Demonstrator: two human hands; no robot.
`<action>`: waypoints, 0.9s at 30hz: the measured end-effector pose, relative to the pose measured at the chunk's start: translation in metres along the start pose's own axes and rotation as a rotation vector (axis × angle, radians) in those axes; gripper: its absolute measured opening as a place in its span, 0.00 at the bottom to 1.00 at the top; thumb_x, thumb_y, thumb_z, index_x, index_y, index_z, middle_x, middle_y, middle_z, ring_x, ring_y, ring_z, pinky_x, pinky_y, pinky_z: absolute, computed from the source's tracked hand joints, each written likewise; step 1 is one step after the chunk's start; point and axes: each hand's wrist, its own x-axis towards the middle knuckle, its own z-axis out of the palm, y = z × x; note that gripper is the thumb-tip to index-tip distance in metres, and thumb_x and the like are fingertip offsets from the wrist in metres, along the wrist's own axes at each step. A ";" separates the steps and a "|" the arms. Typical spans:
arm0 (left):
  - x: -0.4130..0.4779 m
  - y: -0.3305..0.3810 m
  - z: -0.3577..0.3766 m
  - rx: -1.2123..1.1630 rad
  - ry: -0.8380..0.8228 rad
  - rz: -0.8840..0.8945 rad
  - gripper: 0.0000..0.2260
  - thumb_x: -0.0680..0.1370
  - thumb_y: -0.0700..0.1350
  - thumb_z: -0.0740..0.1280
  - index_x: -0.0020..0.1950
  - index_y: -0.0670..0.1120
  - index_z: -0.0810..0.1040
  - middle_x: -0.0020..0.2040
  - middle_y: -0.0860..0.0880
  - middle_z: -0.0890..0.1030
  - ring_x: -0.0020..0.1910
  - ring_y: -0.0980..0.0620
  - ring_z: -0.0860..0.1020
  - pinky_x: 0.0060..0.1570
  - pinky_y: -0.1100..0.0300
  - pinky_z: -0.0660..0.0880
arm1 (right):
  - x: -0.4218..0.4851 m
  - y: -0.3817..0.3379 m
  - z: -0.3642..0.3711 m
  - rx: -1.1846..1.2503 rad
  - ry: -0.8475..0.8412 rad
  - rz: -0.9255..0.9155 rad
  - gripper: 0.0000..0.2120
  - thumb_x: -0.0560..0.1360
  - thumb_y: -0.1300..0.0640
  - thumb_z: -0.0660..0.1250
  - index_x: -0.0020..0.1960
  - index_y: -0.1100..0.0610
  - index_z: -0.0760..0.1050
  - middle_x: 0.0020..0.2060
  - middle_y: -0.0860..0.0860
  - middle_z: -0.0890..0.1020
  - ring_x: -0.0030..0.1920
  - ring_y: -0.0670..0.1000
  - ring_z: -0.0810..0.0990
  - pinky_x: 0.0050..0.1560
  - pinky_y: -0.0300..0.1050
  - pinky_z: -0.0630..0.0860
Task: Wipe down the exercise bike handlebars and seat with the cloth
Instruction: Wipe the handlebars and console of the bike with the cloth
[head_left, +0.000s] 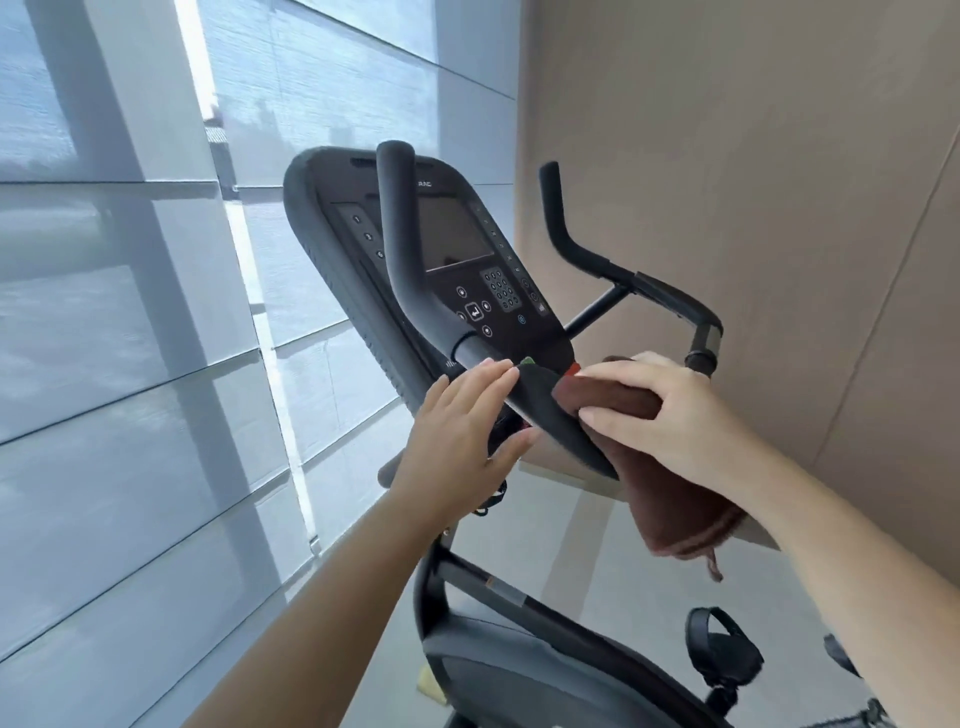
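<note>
The black exercise bike fills the middle of the head view. Its left handlebar rises in front of the console, and its right handlebar curves up near the wall. My right hand presses a brown cloth onto the lower black grip section below the console; the cloth's loose end hangs down. My left hand rests flat with fingers spread on the left side of that same section, holding nothing. The seat is not clearly in view.
A window with pale translucent blinds covers the left side. A beige panelled wall stands close on the right. The bike frame and a pedal with strap are at the bottom, above a grey floor.
</note>
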 end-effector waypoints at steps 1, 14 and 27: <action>0.000 -0.006 -0.003 -0.010 0.007 0.016 0.22 0.75 0.51 0.65 0.65 0.42 0.71 0.65 0.45 0.73 0.66 0.45 0.69 0.63 0.40 0.65 | 0.005 -0.010 0.010 -0.045 0.012 -0.010 0.14 0.68 0.51 0.69 0.53 0.39 0.77 0.48 0.46 0.78 0.49 0.44 0.76 0.48 0.28 0.67; 0.027 -0.093 -0.024 -0.024 0.028 -0.032 0.27 0.73 0.49 0.69 0.67 0.38 0.67 0.71 0.40 0.64 0.69 0.41 0.64 0.66 0.42 0.61 | 0.058 -0.049 0.046 -0.065 0.066 0.090 0.18 0.69 0.52 0.70 0.56 0.37 0.76 0.52 0.41 0.78 0.53 0.40 0.74 0.48 0.20 0.63; 0.093 -0.135 -0.045 -0.074 0.032 -0.060 0.50 0.61 0.66 0.66 0.74 0.45 0.48 0.74 0.56 0.45 0.72 0.58 0.50 0.68 0.58 0.55 | 0.227 -0.073 0.075 0.303 0.404 -0.257 0.15 0.69 0.55 0.71 0.52 0.50 0.69 0.43 0.37 0.75 0.45 0.37 0.74 0.48 0.22 0.65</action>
